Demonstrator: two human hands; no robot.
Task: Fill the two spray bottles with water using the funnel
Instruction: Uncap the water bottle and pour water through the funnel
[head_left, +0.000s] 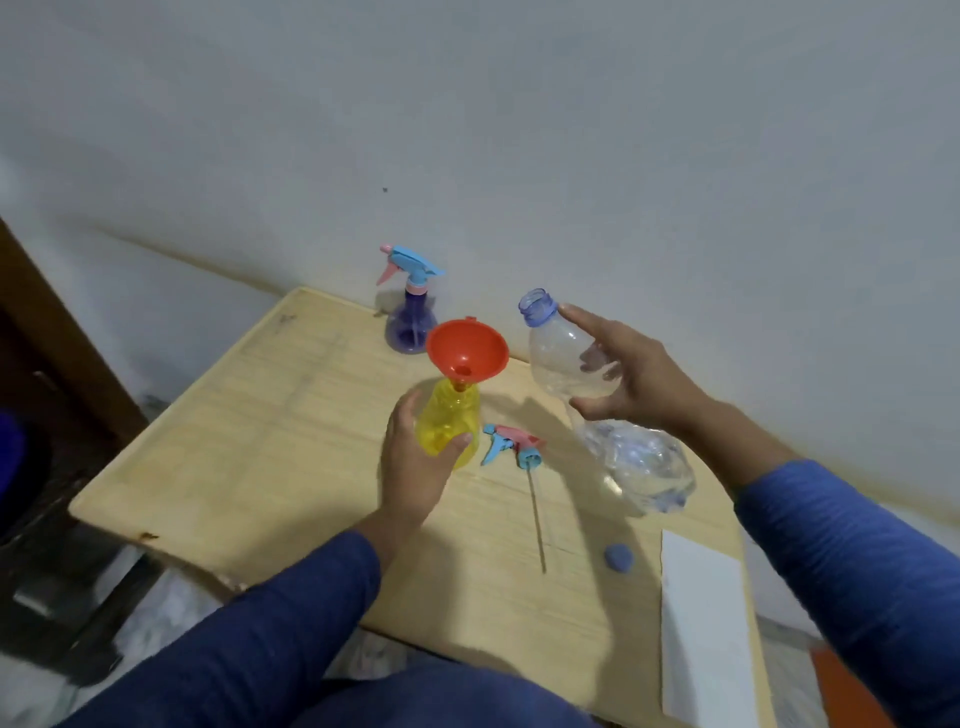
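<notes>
Both hands grip: left (415, 462) yellow bottle (449, 423), right (631, 374) water bottle (613, 415).

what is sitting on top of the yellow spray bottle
An orange funnel sits in the neck of the yellow spray bottle, which the left hand grips. The spout's lower end is hidden inside the neck. The bottle's spray head lies on the table beside it.

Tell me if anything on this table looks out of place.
Nothing is spilled. The blue and pink trigger sprayer lies loose on the wooden table beside the yellow plastic spray bottle, expected while the red funnel sits in it.
</notes>
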